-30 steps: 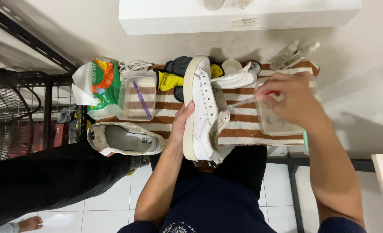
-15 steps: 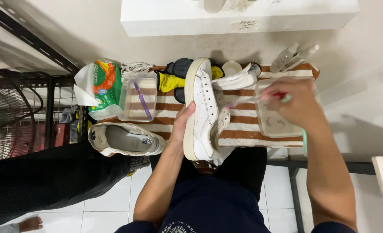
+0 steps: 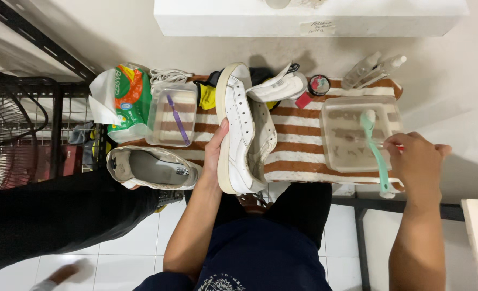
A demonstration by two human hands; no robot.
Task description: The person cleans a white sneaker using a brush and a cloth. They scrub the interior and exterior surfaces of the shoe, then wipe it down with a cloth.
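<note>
My left hand [image 3: 215, 153] wraps around the sole side of a white sneaker [image 3: 240, 132], thumb up along the rubber edge and the other fingers hidden behind it, so the shoe stands tipped on its side on the striped brown-and-white towel [image 3: 298, 137] in front of me, toe pointing away from me and the opening facing right. My right hand [image 3: 417, 161] is closed around a thin handle with a red tip, fingers pinched tight on it, and that handle reaches out over the clear plastic tub [image 3: 357, 132] on the right side of the towel; I cannot tell exactly what sits at its far end in the water. A mint-green brush [image 3: 375, 151] lies across the tub, its head over the water and its handle running off the near rim just beside my right hand. A second clear tub [image 3: 172, 116] stands on the left of the towel with a purple toothbrush [image 3: 178, 118] inside. The other sneaker [image 3: 150, 168] rests at the towel's left near corner, opening up. Beyond the held shoe lies a white insole [image 3: 276, 86], next to a small round tin [image 3: 318, 84], and a green detergent bag [image 3: 121, 99] sits at the far left. Someone's dark-clad leg [image 3: 50, 215] stretches in from the left.
</note>
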